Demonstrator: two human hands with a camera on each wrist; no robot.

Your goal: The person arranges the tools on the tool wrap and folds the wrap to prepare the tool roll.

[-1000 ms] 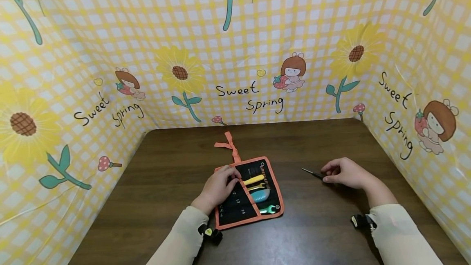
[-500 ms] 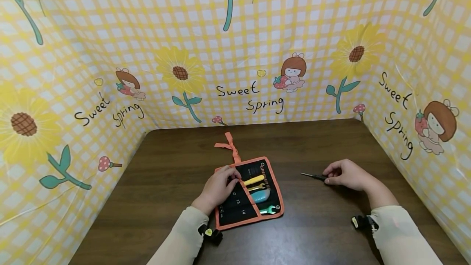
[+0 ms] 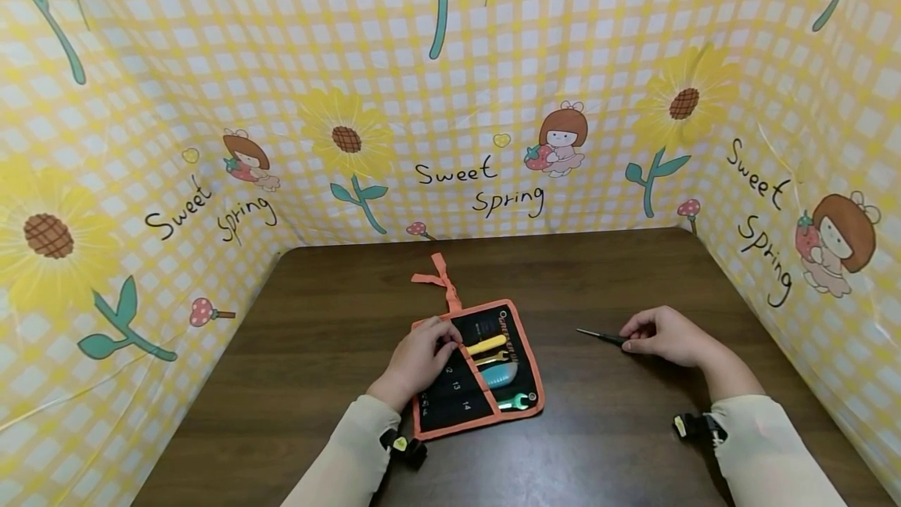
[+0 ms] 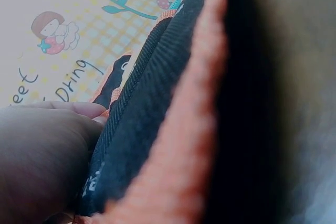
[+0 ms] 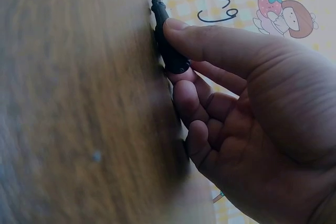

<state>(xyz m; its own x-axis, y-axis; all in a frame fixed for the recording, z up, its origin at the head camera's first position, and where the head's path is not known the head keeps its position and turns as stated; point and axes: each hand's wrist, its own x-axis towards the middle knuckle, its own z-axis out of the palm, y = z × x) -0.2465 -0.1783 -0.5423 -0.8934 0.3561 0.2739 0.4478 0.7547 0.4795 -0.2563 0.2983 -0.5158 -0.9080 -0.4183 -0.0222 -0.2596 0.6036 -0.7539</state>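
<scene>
A black tool pouch [image 3: 450, 413] with orange trim lies opened flat on the table. My left hand [image 3: 415, 358] rests over its left part and pinches the orange edge of the slanted pocket; in the left wrist view the fingertips [image 4: 92, 109] meet that edge. Off to the right, my right hand [image 3: 662, 335] pinches a small screwdriver [image 5: 168, 40] by its black handle between thumb and fingers. Its thin shaft points left toward the pouch, low over the table. Out of the pocket stick a yellow handle [image 3: 487, 345], a yellow wrench [image 3: 493, 357], a teal handle [image 3: 500, 375] and a green wrench [image 3: 515, 402].
The orange tie strap [image 3: 443, 280] trails from the pouch's far edge. Around the brown wooden table [image 3: 338, 303] a yellow checked cloth [image 3: 457, 100] stands as walls at the back and both sides.
The screwdriver has swung slightly, its shaft lying flatter than a second ago, and my right hand has shifted a touch to the right. My left hand and the pouch stay in place.
</scene>
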